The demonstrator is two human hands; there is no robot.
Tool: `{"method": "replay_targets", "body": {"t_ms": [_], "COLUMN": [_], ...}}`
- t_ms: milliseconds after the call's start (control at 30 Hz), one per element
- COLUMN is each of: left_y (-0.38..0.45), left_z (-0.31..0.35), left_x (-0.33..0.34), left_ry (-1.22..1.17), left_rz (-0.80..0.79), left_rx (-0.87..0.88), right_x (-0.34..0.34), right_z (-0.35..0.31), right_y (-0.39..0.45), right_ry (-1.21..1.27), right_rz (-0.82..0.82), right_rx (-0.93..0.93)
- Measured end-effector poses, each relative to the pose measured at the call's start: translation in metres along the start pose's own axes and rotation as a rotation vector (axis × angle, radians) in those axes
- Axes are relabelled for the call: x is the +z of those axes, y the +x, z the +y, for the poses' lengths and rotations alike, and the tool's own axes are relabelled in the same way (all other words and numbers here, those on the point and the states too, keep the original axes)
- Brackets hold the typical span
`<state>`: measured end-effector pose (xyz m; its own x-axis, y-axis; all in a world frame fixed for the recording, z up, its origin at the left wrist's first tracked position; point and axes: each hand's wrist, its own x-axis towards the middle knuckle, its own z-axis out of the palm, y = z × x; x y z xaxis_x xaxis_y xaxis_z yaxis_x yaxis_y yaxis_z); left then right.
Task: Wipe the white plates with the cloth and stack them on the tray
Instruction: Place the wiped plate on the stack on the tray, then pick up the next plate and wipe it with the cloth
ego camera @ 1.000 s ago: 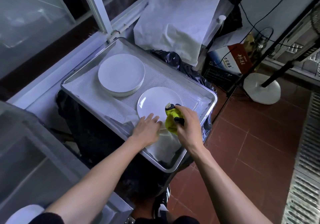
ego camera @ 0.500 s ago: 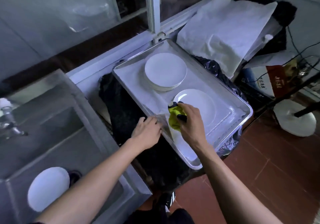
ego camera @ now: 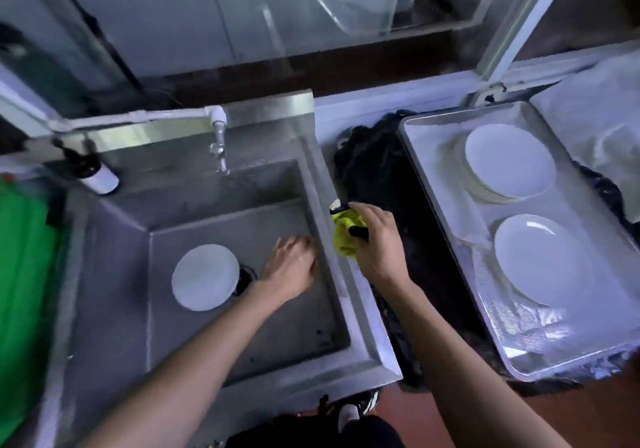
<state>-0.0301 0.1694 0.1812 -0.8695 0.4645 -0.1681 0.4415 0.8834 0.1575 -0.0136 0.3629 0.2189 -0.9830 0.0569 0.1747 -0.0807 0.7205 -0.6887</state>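
A white plate [ego camera: 205, 277] lies in the steel sink [ego camera: 221, 330], partly over the drain. My left hand [ego camera: 290, 267] hovers inside the sink to the right of that plate, fingers relaxed, holding nothing. Above the sink's right rim, my right hand [ego camera: 375, 241] grips a bunched yellow cloth [ego camera: 343, 231]. On the metal tray [ego camera: 431, 184] at the right stand a stack of white plates [ego camera: 507, 163] at the back and a single white plate [ego camera: 538, 259] in front of it.
A tap [ego camera: 219, 143] sticks out over the sink's back wall, with a dark bottle [ego camera: 93, 172] to its left. Black plastic [ego camera: 377, 177] fills the gap between sink and tray. A green object [ego camera: 20, 250] borders the sink's left side. White paper [ego camera: 595, 125] lies behind the tray.
The view has swung left from the tray to the sink. My left hand left the tray's edge and moved into the sink toward the plate. My right hand carried the cloth left, off the tray.
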Motion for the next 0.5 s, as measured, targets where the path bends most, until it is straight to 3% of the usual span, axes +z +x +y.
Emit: {"method": "replay_targets", "body": {"t_ms": [333,500], "left_y": [-0.131,-0.18], "left_z": [-0.175,-0.232], "left_x": [0.031,0.052], "left_ry": [-0.087,-0.104], "left_rz": [-0.044,-0.079], "left_rx": [-0.346,-0.454], "right_x": [0.177,0.235], "right_z": [-0.123,-0.16], "right_y": [-0.009,-0.018], "right_ry": [-0.008,-0.01], "right_rz": [-0.334,-0.438], "right_rx": [-0.121,-0.126]}}
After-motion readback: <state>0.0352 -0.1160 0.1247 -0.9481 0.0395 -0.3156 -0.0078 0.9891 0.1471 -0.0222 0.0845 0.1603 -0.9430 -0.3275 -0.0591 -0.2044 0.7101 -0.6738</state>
